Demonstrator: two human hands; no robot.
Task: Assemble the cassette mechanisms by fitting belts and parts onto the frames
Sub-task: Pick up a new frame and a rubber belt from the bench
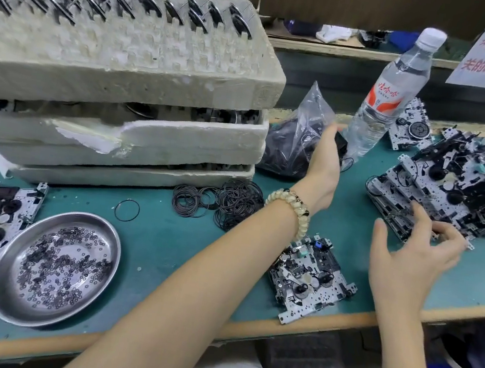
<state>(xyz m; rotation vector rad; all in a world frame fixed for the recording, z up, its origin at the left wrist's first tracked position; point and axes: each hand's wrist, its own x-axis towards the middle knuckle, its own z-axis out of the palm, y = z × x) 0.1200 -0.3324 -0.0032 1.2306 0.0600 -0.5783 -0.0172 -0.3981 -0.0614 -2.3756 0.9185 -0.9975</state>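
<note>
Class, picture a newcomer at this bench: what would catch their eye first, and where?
The stack of chipped foam trays looms at back left, its top tray holding rows of dark wheels. At right lies a jumbled heap of mechanisms, with the right hand at its near edge. A water bottle stands mid-back, right of the left hand.

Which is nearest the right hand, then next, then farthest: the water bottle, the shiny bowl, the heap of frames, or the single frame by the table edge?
1. Heap of frames: on the right, at the fingertips of the right hand.
2. Single frame: just left of the hand, near the front edge.
3. Water bottle: farther back on the table.
4. Shiny bowl: far over on the left.
</note>
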